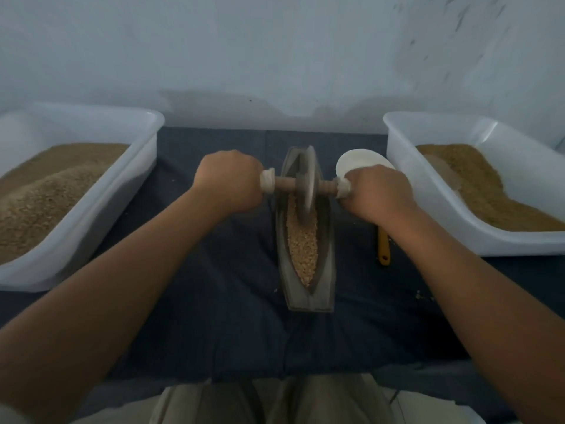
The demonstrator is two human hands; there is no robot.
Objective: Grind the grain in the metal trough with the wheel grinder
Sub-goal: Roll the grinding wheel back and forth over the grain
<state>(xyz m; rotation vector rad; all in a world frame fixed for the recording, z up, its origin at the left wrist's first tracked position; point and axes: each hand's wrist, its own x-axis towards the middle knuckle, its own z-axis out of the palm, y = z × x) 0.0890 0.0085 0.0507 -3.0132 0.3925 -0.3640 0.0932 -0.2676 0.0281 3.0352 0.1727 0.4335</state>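
Midway across the dark cloth, gripped the wheel grinder by both axle ends, fingers of left hand and right hand curled round them, in the far half of the metal trough. Mid-grind, seemingly; next needed rolling nearward across the grain.

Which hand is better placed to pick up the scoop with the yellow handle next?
Probably the right hand: the scoop lies just beside it, right of the metal trough. The left hand grips the wheel grinder on the trough's other side.

Grey trough – tan grain – navy cloth
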